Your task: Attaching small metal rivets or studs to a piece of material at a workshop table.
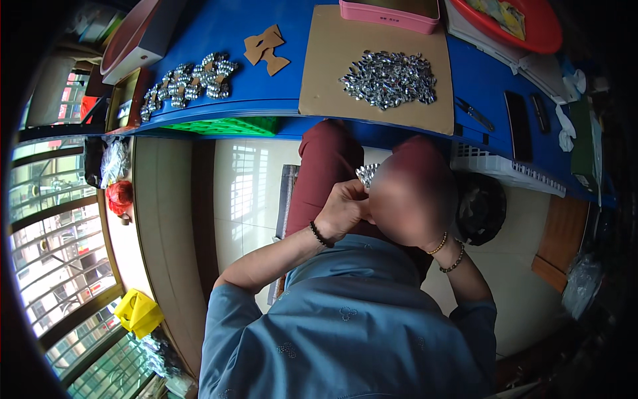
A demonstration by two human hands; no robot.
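Note:
Above my lap, my left hand [342, 211] is closed, its fingertips pinching a cluster of shiny silver beads [367, 174]. My right hand [413, 206] is right beside it and seems to meet the same cluster. A blur covers most of that hand, hiding its fingers. Beyond my knees, a heap of loose silver faceted beads [389, 80] lies on a brown cardboard sheet [322, 73]. Bundles of similar silver beads with bits of brown card [193, 83] are grouped at the far left of the blue table [266, 90]. Brown card cutouts [267, 50] lie between the two.
A pink box [392, 23] and a red basin [541, 30] stand at the back. Slim dark hand tool [475, 114], dark phone [517, 126] and crumpled tissue [565, 128] lie at right. Below the tabletop are a green crate [229, 126], white basket [502, 169] and dark bag [482, 209].

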